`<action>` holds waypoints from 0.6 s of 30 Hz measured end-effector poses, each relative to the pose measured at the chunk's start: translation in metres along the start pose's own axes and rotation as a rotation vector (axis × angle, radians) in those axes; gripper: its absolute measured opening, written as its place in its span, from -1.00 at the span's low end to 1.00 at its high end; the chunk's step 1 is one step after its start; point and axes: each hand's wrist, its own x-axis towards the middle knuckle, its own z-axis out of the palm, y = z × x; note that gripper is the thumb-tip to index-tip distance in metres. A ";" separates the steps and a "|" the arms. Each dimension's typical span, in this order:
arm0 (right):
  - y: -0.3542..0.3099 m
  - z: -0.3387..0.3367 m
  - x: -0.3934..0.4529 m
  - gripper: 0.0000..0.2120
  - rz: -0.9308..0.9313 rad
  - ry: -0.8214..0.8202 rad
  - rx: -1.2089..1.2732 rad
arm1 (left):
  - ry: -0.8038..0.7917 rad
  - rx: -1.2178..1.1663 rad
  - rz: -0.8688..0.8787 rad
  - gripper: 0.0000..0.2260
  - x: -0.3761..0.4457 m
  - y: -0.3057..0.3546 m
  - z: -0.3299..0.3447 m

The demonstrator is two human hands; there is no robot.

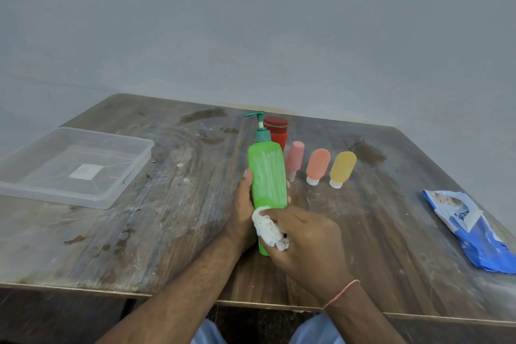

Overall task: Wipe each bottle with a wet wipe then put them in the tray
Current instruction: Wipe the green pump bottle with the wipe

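A tall green pump bottle (268,176) with a teal pump head is held over the middle of the table. My left hand (243,209) grips it from behind, thumb on the left side and fingertips showing on the right. My right hand (304,240) holds a crumpled white wet wipe (269,229) pressed against the bottle's lower part. Behind stand a red bottle (276,131), a pink bottle (294,159), an orange bottle (317,166) and a yellow bottle (342,169). The clear plastic tray (131,173) sits at the left with nothing in it.
A blue wet-wipe pack (472,229) lies near the table's right edge. The wooden table (167,218) is scratched and stained, and its front edge runs just above my knees. A grey wall stands close behind the table.
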 end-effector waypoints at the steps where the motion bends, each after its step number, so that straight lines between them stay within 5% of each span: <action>1: 0.000 0.001 0.000 -0.85 0.007 0.006 -0.002 | 0.004 0.017 0.005 -0.15 0.001 0.000 -0.001; 5: 0.009 0.000 0.001 -0.82 0.123 0.067 0.043 | 0.028 0.106 0.057 -0.19 -0.002 0.001 -0.001; 10: 0.005 0.000 0.002 -0.72 0.037 0.040 0.072 | 0.016 0.065 0.041 -0.24 -0.003 0.003 0.001; 13: 0.010 -0.002 0.004 -0.98 0.099 0.062 0.074 | 0.022 0.089 0.067 -0.17 -0.003 0.002 0.001; 16: 0.015 -0.001 -0.002 -0.99 0.121 0.052 0.097 | 0.021 0.077 0.071 -0.24 -0.001 0.001 -0.001; 18: 0.014 0.001 -0.003 -0.78 0.085 0.019 0.188 | 0.012 0.068 0.060 -0.20 0.000 0.001 -0.002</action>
